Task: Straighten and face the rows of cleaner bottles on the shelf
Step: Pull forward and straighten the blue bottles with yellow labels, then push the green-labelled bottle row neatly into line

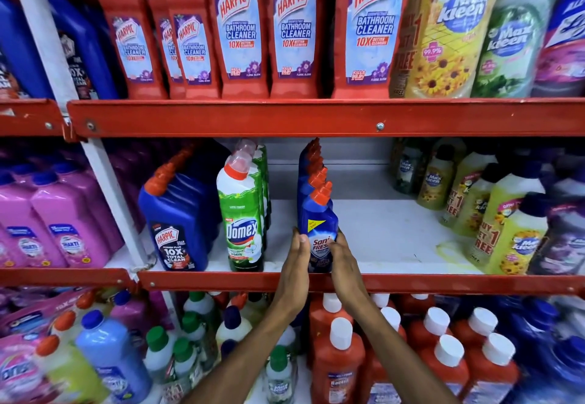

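Observation:
On the middle shelf [373,239] a row of blue Sani Fresh bottles with orange caps runs front to back. The front Sani Fresh bottle [318,214] stands upright at the shelf's front edge, label facing me. My left hand [299,256] presses flat against its left side and my right hand [340,258] against its right side, clasping it between them. Left of it stands a row of green Domex bottles [243,229], then a row of blue Harpic bottles [177,226].
A bare stretch of white shelf lies right of the Sani Fresh row, up to the yellow Max Kleen bottles [506,232]. Red Harpic Bathroom Cleaner bottles [294,30] fill the shelf above. Red shelf rail [411,283] runs under my wrists; orange white-capped bottles [338,365] crowd the shelf below.

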